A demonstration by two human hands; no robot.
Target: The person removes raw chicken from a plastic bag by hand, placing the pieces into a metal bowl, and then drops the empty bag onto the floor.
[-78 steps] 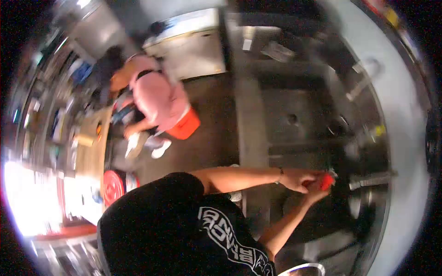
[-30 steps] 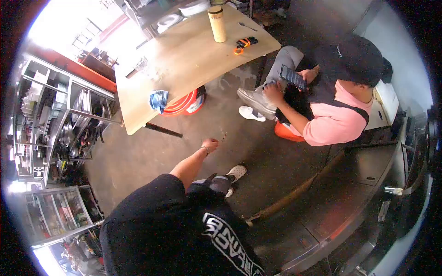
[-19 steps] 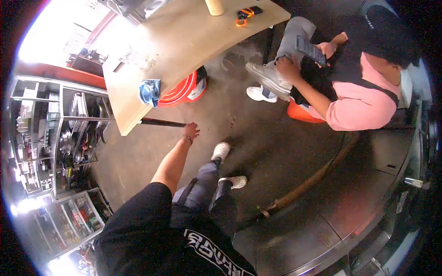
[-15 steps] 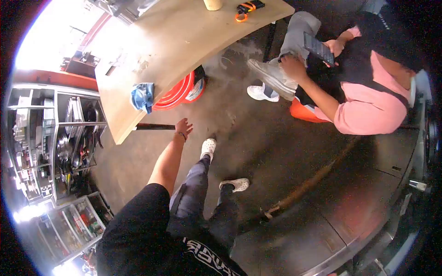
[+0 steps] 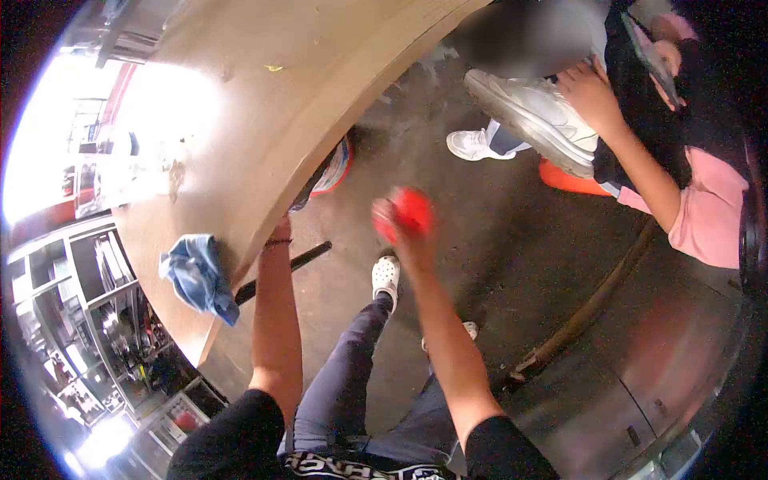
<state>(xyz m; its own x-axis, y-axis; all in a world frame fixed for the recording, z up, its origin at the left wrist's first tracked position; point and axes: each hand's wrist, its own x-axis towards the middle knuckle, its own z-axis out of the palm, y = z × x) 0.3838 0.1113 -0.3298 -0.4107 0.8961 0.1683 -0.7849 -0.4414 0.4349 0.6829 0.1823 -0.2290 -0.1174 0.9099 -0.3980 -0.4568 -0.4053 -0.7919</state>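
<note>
My right hand [image 5: 396,224] is raised over the floor in front of me, closed on a bright red object [image 5: 414,212]. Motion blur hides what kind of object it is. My left hand [image 5: 278,230] reaches to the table's edge, with its fingers hidden beyond the wrist. Just past it, a bucket with a red rim [image 5: 342,166] shows partly below the tabletop, beside something dark. A crumpled blue cloth [image 5: 198,276] hangs over the corner of the wooden table [image 5: 320,88], left of my left forearm.
A seated person in a pink-sleeved top [image 5: 708,204] holds a phone [image 5: 650,60] at the right, one white shoe [image 5: 532,112] raised. Shelves with metalware [image 5: 120,320] stand at the left. A long brown strip [image 5: 576,328] runs across the floor.
My right hand has come into view with the red object. My left hand has moved left to the table's edge. The view has shifted nearer the table, and the large red round top is out of sight.
</note>
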